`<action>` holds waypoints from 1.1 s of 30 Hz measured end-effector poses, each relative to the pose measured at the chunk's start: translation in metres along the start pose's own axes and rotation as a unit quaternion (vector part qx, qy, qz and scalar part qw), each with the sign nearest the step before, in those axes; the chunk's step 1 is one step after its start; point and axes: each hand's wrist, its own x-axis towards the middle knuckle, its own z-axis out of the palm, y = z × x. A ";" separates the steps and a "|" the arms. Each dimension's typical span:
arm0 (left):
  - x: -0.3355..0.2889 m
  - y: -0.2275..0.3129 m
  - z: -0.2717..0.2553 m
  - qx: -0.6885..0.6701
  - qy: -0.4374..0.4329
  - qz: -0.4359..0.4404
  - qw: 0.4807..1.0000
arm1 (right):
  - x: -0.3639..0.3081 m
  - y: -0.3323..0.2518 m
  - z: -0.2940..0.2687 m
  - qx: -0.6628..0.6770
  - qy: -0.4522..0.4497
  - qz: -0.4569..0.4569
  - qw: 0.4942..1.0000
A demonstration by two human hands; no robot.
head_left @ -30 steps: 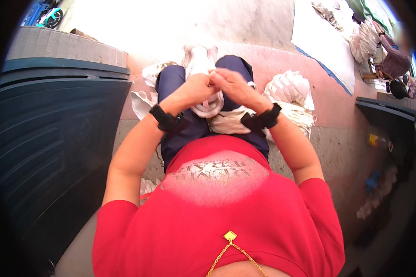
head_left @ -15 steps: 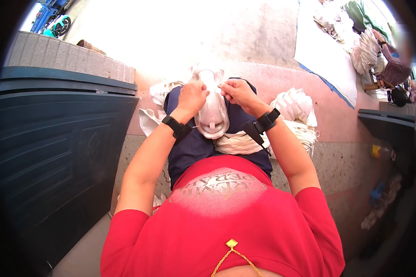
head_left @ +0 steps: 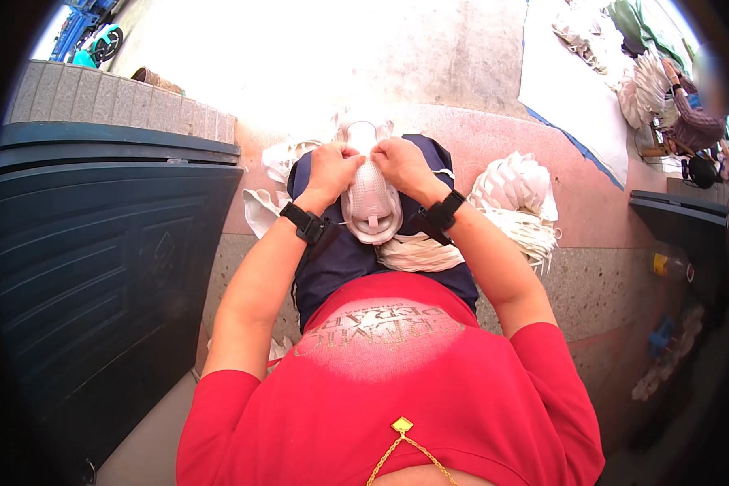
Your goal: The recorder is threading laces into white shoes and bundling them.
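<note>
A white shoe upper (head_left: 373,198) lies lengthwise over my lap between my knees, its pull tab toward me. My left hand (head_left: 337,168) is closed in a pinch at its left edge; what the fingertips hold is too small to make out. Opposite it, my right hand (head_left: 401,164) pinches at the right edge, close to the left fingertips. A thin white shoelace (head_left: 444,172) trails past my right hand over the knee, and the hand appears to grip it. Both wrists wear black straps.
A pile of nested white shoe uppers (head_left: 513,188) and a bundle of white laces (head_left: 526,236) are by my right knee. More white pieces (head_left: 261,212) lie at my left. A dark panelled door (head_left: 113,275) stands left. Another person's striped sleeve (head_left: 697,121) shows far right.
My right hand has come inward and slightly down, turning over the shoe upper beside my left hand. The left hand has barely moved.
</note>
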 end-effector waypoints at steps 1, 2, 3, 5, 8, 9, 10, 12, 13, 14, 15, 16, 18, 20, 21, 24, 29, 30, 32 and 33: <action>0.000 -0.001 0.000 0.000 0.000 -0.001 1.000 | -0.001 -0.002 0.001 0.000 -0.001 0.000 1.000; 0.000 -0.003 0.000 -0.009 -0.003 -0.006 1.000 | -0.002 -0.006 0.001 -0.039 0.008 -0.015 0.999; 0.000 -0.004 -0.001 -0.017 -0.006 -0.012 1.000 | -0.003 -0.007 0.002 -0.078 0.016 -0.030 0.996; -0.002 -0.005 -0.001 -0.024 -0.008 -0.014 1.000 | -0.003 -0.008 0.003 -0.111 0.010 -0.042 0.993; -0.006 -0.005 0.000 -0.030 -0.006 -0.009 1.000 | -0.005 -0.012 0.003 -0.142 0.002 -0.065 0.988; -0.006 -0.005 0.001 -0.029 -0.004 -0.005 1.000 | -0.005 -0.012 0.003 -0.141 -0.002 -0.074 0.987; -0.005 -0.012 0.003 -0.029 -0.006 -0.006 1.000 | -0.004 -0.010 0.005 -0.142 -0.002 -0.072 0.987; 0.001 -0.028 0.003 0.035 0.036 0.082 0.995 | 0.002 -0.006 0.008 -0.142 0.011 -0.135 0.981; 0.003 -0.034 0.002 0.035 0.036 0.083 0.995 | 0.003 -0.005 0.007 -0.142 0.012 -0.134 0.981; 0.000 -0.038 0.001 0.058 0.059 0.139 0.987 | 0.002 -0.004 0.005 -0.109 0.019 -0.138 0.984; -0.001 -0.040 0.000 0.080 0.082 0.196 0.974 | 0.003 -0.004 0.003 -0.076 0.027 -0.142 0.987; 0.001 -0.040 -0.003 0.081 0.082 0.198 0.973 | 0.007 -0.005 0.003 -0.076 0.030 -0.143 0.986; -0.003 -0.033 -0.007 0.129 0.082 0.270 0.951 | 0.010 -0.003 0.008 -0.032 0.025 -0.141 0.989; -0.003 -0.020 -0.015 0.150 0.086 0.276 0.945 | 0.020 -0.007 0.011 -0.012 0.035 -0.172 0.984; -0.006 -0.014 -0.019 0.152 0.081 0.279 0.945 | 0.028 -0.014 0.013 0.008 0.043 -0.203 0.978; -0.007 -0.020 -0.019 0.255 0.055 0.288 0.921 | 0.016 -0.010 0.011 -0.002 0.033 -0.196 0.980; -0.004 -0.036 -0.006 0.380 0.019 0.453 0.807 | -0.009 -0.001 0.012 -0.031 0.049 -0.135 0.989; -0.006 -0.030 -0.009 0.413 -0.002 0.452 0.791 | -0.012 -0.004 0.010 -0.034 0.058 -0.132 0.989; -0.008 -0.023 -0.021 0.438 0.012 0.469 0.766 | -0.016 -0.013 0.008 -0.038 0.079 -0.137 0.987; -0.010 -0.019 -0.025 0.455 0.003 0.488 0.745 | -0.018 -0.014 0.005 -0.043 0.101 -0.117 0.987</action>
